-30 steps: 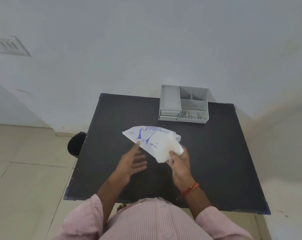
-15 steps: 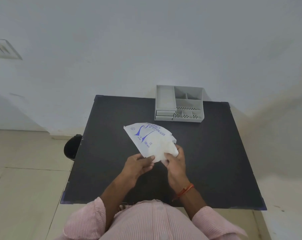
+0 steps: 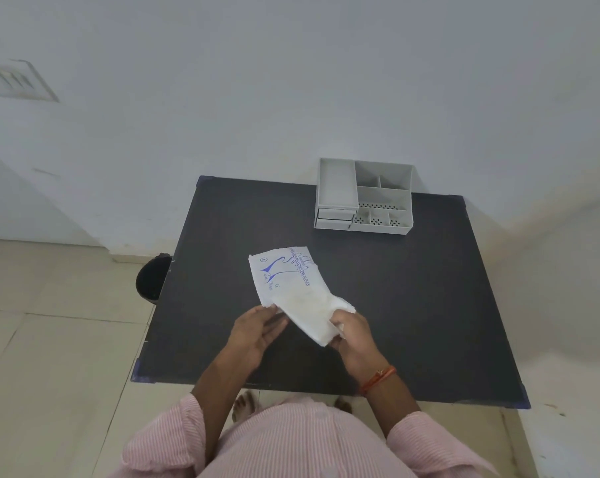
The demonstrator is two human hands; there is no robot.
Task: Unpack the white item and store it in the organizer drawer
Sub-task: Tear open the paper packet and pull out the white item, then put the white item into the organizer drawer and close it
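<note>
A white paper packet (image 3: 288,277) with blue print is held above the black table (image 3: 412,305), its printed end pointing away from me. A white folded item (image 3: 312,313) sticks out of its near end. My right hand (image 3: 350,334) grips that near end of the white item. My left hand (image 3: 260,327) pinches the packet's near left edge between thumb and fingers. The grey organizer (image 3: 383,196) stands at the table's far edge, with two small shut drawers (image 3: 333,219) at its front left.
A dark round bin (image 3: 152,277) sits on the tiled floor by the table's left edge. A white wall rises right behind the organizer. My bare feet show under the table's near edge.
My left hand went from flat and open beside the packet to pinching its near edge. The packet has turned so its printed end points further away, and more of the white item shows.
</note>
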